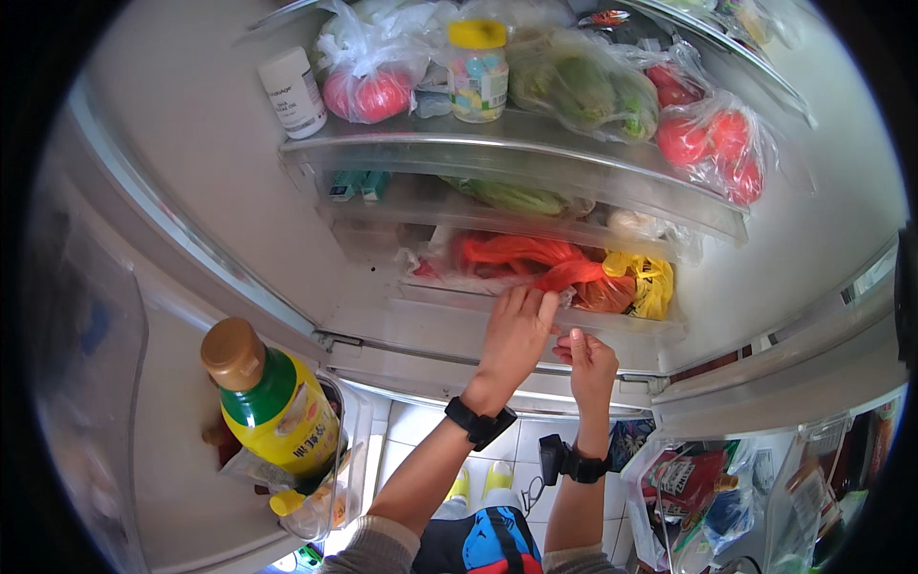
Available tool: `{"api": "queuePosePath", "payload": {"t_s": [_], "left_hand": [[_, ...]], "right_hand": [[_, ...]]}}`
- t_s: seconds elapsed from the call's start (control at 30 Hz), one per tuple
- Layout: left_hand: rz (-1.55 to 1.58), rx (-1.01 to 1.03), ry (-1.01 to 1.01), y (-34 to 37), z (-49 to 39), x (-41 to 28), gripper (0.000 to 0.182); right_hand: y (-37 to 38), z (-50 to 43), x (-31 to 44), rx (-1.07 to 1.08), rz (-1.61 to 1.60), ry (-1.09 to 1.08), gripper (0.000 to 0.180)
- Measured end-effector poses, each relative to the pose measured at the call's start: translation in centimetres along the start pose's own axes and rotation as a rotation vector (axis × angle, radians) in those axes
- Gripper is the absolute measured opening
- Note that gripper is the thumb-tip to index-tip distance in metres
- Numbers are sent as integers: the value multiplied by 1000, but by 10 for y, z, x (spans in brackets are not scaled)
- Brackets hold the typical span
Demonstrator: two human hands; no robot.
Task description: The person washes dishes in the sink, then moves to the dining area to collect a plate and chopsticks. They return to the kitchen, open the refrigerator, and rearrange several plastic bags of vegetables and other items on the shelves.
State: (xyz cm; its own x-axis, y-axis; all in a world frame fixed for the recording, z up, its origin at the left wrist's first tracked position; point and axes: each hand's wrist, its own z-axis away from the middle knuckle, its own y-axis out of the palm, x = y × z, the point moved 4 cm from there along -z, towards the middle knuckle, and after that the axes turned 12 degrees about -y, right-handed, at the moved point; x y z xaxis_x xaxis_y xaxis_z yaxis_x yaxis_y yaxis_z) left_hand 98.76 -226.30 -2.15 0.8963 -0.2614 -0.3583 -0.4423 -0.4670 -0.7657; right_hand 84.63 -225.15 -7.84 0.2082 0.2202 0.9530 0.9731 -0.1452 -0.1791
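Note:
My left hand [518, 326] reaches to the front edge of the lowest refrigerator compartment, its fingertips at a red plastic bag [534, 255]. Whether it grips the bag cannot be told. My right hand [588, 355] is just right of it and a little lower, thumb and fingers curled together; anything between them is too small to tell. A knotted bag with brownish contents [604, 293] and a yellow plastic bag [652, 287] lie to the right in the same compartment. Both wrists wear black bands.
The upper shelf [516, 147] bears a white bottle [294, 93], a yellow-lidded jar [478, 79], bagged green vegetables [584, 86] and bagged tomatoes [713, 143]. A yellow-green bottle with a brown cap [276, 402] stands in the left door. The right door bin [645, 502] holds packets.

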Motion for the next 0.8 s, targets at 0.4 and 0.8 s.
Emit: {"api": "queuePosePath", "payload": {"t_s": [0.4,0.8], "left_hand": [[84,-114,-86,-1,-36,-1,36],[625,165,-568,15,27,60,77]], "right_hand": [[9,-55,-23,-33,94,-42,41],[23,-93,-49,-106,310,-25,43]]}}
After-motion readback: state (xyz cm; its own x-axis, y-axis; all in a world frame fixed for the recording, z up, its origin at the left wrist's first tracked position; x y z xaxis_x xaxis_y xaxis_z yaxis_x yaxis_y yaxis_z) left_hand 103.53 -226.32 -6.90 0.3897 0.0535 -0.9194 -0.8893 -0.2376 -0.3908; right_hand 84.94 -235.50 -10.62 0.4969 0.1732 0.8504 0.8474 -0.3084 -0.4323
